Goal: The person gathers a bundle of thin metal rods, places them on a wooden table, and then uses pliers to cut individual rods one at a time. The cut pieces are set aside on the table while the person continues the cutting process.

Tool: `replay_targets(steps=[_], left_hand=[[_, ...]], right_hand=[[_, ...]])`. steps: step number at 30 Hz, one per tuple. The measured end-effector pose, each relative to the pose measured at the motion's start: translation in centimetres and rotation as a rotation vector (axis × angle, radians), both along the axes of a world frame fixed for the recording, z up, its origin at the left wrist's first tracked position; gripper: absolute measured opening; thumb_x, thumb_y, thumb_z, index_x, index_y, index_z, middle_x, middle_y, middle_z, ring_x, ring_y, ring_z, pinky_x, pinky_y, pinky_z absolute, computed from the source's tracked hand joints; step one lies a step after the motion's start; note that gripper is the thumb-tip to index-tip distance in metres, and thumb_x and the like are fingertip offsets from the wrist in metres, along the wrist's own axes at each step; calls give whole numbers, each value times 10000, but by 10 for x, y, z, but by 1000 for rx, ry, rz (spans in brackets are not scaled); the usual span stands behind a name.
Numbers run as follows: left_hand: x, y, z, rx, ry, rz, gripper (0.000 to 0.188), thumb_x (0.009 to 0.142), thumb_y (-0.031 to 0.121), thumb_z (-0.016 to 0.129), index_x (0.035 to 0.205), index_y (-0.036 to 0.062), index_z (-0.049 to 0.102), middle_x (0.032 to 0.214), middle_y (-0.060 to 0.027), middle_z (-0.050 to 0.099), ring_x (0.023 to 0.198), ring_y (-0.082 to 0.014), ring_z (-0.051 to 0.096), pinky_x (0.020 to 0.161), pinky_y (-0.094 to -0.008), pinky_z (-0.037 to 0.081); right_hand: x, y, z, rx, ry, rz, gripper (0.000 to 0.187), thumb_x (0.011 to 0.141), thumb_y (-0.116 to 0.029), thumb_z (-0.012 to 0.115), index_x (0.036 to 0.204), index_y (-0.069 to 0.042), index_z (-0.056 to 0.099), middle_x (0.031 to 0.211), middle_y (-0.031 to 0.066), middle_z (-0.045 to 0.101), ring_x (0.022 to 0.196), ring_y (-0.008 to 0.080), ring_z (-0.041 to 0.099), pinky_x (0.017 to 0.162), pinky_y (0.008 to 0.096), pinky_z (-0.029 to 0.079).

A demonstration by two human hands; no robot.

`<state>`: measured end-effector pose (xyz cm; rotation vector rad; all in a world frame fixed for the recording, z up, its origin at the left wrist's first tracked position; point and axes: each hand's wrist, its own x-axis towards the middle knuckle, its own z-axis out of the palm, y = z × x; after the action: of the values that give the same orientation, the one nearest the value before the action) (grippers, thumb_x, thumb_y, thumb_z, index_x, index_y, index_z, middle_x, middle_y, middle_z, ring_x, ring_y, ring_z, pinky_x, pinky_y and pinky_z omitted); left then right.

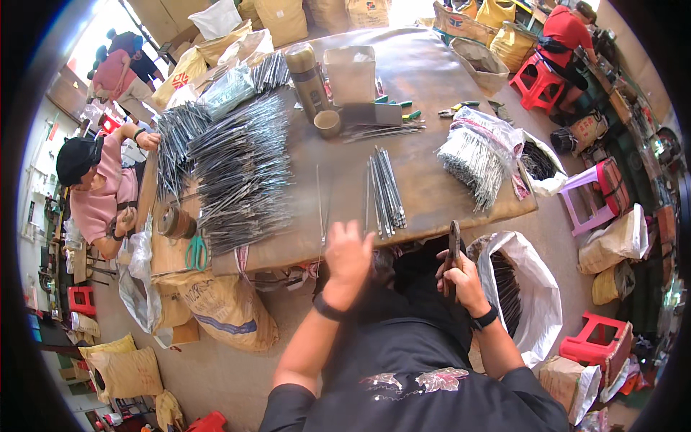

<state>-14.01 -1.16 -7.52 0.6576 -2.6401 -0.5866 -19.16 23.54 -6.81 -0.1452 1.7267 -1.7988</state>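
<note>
My right hand (463, 277) is closed around a pair of dark pliers (453, 243), whose jaws point up in front of the table's near edge. My left hand (348, 255), smeared by motion, hovers at that same edge; whether its fingers grip anything cannot be told. Just beyond its fingertips a thin metal rod (321, 201) lies on the brown table (327, 248). To its right is a small bundle of grey metal rods (386, 191). A large heap of similar rods (241, 169) covers the left part of the table.
White-tipped rods in plastic (475, 155) lie at the table's right. A flask (306, 83), a cup (327, 124) and a pale bin (350, 74) stand farther back. Teal scissors (196, 253) lie at left. An open white sack (538, 302) stands beside my right arm. A person (108, 187) works at left.
</note>
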Motion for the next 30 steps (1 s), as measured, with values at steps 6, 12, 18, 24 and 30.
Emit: replay_targets(steps=[6, 12, 18, 24, 30], left_hand=[[-23, -10, -21, 95, -40, -89, 306, 771, 116, 662, 1048, -4, 612, 912, -197, 643, 772, -375, 633, 712, -435, 525], [1, -47, -4, 1467, 44, 27, 312, 829, 73, 636, 1096, -81, 585, 864, -91, 642, 741, -177, 658, 631, -234, 511], [57, -72, 21, 1635, 62, 52, 366, 837, 36, 655, 1178, -50, 551, 899, -80, 641, 747, -156, 645, 628, -201, 508], [119, -83, 64, 1569, 24, 41, 415, 809, 4, 639, 1204, -70, 533, 854, -75, 603, 641, -158, 594, 575, -235, 487], [179, -99, 128, 1524, -132, -5, 447, 837, 42, 633, 1258, -42, 507, 957, -97, 604, 655, -121, 543, 560, -228, 440]], right_hand=[[-6, 14, -2, -31, -20, -9, 236, 753, 6, 474, 985, 4, 522, 782, 74, 573, 660, 160, 610, 592, 299, 518], [-35, 58, -21, -481, -241, -381, 243, 853, -211, 467, 1049, -71, 499, 813, 59, 529, 676, 164, 499, 572, 281, 413], [-42, 125, -17, -647, -211, -525, 373, 761, -151, 448, 1117, -62, 518, 912, 128, 584, 804, 257, 566, 736, 399, 465], [-18, 192, 11, -661, -103, -645, 434, 742, -175, 480, 1151, -33, 513, 943, 146, 580, 795, 261, 536, 750, 410, 457], [16, 247, 50, -615, -23, -704, 457, 741, -206, 479, 1169, -51, 513, 956, 141, 566, 797, 249, 508, 746, 382, 423]])
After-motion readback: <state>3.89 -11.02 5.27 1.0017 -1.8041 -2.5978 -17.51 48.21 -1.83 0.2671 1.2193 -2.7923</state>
